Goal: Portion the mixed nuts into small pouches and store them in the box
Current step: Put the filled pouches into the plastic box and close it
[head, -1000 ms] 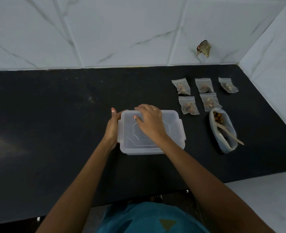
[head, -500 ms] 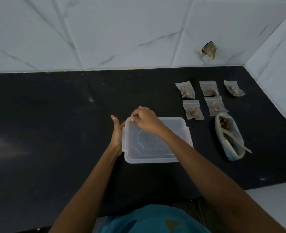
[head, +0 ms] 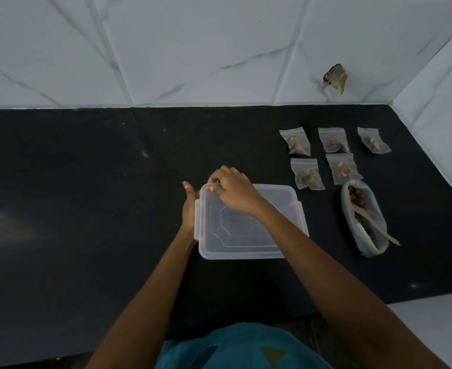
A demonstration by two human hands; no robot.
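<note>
A clear plastic box [head: 248, 235] with its lid on sits in the middle of the black counter. My left hand [head: 189, 209] presses against the box's left side, thumb up. My right hand [head: 231, 190] grips the lid's far left corner with curled fingers. Several small clear pouches [head: 308, 177] holding mixed nuts lie in two rows to the right of the box. Below them lies an open bag of nuts [head: 363, 217] with a wooden spoon [head: 376, 227] sticking out of it.
White marble-look tiles rise behind the counter and along its right side. A brown scrap [head: 335, 78] sticks to the back wall. A pale surface [head: 437, 328] adjoins the counter at lower right. The black counter [head: 73, 195] stretches to the left.
My right hand slid from the middle of the lid to its far left corner and curled its fingers on the edge. My left hand stayed at the box's left side.
</note>
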